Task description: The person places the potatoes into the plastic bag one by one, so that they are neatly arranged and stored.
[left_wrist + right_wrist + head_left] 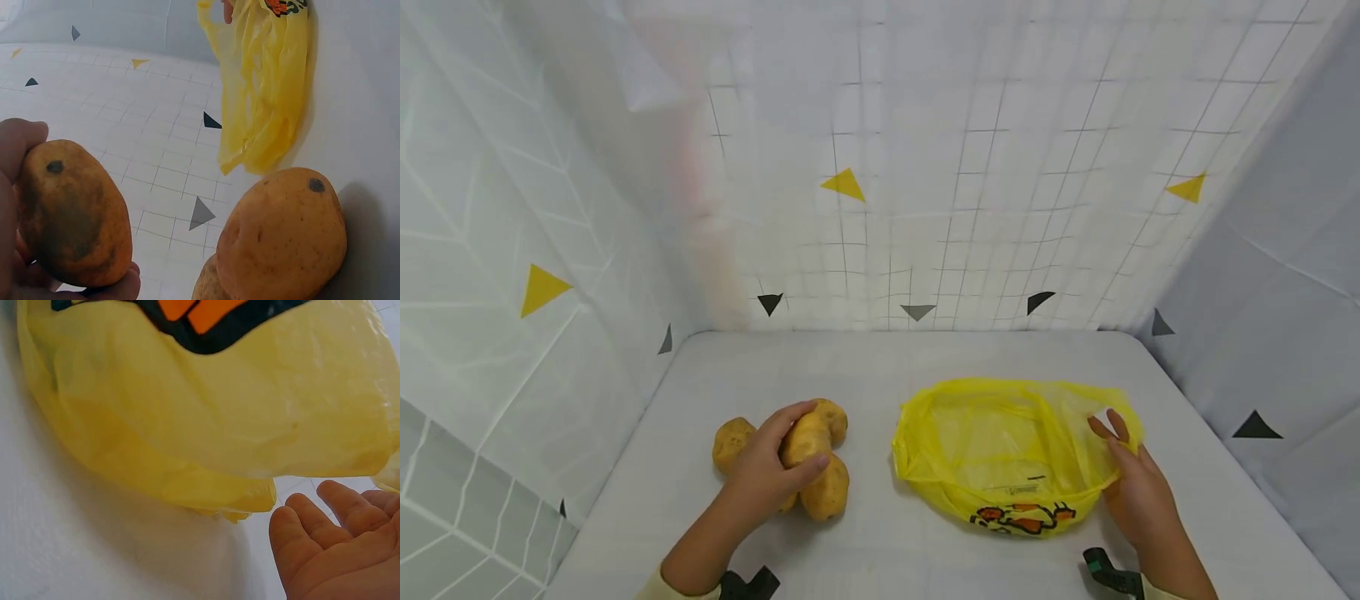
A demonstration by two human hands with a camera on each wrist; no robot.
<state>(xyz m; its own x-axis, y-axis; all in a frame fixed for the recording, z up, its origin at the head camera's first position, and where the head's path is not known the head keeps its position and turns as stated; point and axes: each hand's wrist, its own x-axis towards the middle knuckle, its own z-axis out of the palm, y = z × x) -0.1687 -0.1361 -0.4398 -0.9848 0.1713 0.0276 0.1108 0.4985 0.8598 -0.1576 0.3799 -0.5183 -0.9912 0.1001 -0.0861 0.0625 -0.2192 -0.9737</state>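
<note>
Person's L hand (pixel 763 468) grasps an oval yellow-brown potato (pixel 803 440); similar loose potatoes (pixel 825 493) lie beside it on the white-covered table (pixel 880 554). R hand (pixel 1138 496) touches thin yellow plastic bag (pixel 943 493); can't tell if pinching. Bag's open, no potatoes visible inside: prob. early on.

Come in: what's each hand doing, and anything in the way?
Left hand gripping a potato, other potatoes close by. Right hand at the edge of the yellow bag. Bag gaping open. No obstacle seen between.
</note>
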